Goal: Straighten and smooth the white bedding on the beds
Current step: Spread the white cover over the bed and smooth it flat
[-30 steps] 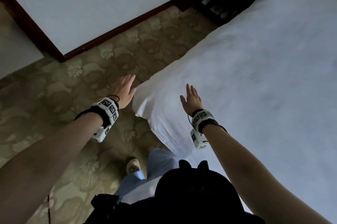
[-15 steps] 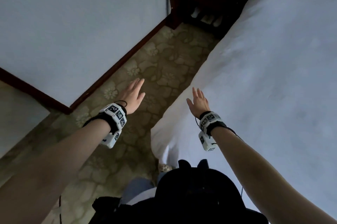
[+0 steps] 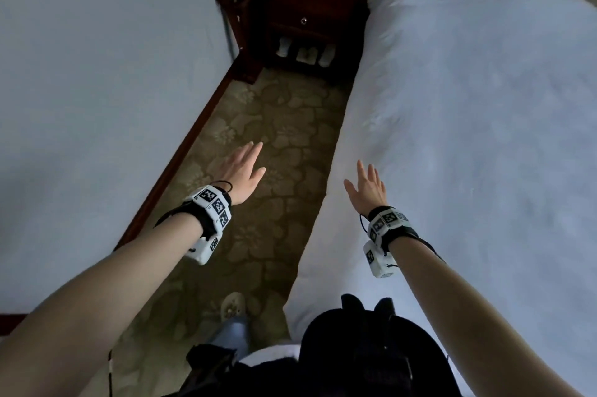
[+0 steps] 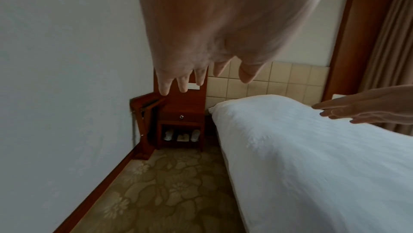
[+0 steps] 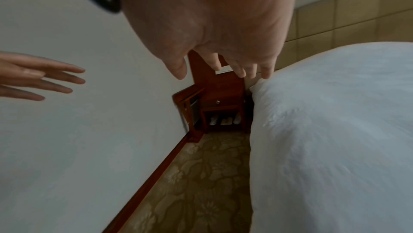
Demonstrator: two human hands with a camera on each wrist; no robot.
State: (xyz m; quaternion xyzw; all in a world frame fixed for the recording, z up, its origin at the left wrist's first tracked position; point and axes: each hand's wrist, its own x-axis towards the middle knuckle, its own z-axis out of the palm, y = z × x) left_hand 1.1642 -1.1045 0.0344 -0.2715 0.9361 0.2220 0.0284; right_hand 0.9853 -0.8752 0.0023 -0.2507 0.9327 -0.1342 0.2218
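A pale plain wall [image 3: 97, 106] runs along the left, edged by a dark red wooden baseboard [image 3: 181, 164]. The carpet [image 3: 274, 202] is olive with a large flower pattern. A dark wood nightstand [image 4: 182, 122] with one drawer stands in the corner before a tan padded headboard [image 4: 279, 77]. Brown curtains [image 4: 388, 42] hang at right. The light is dim.

White cloth bedding [image 3: 468, 144] is lying matt and faintly crinkled; a glossy dark wood nightstand [image 3: 310, 9] is carrying a shiny metal knob [image 3: 303, 21]; flower-patterned carpet [image 3: 268, 144] is looking soft beside a matt wall [image 3: 97, 73].
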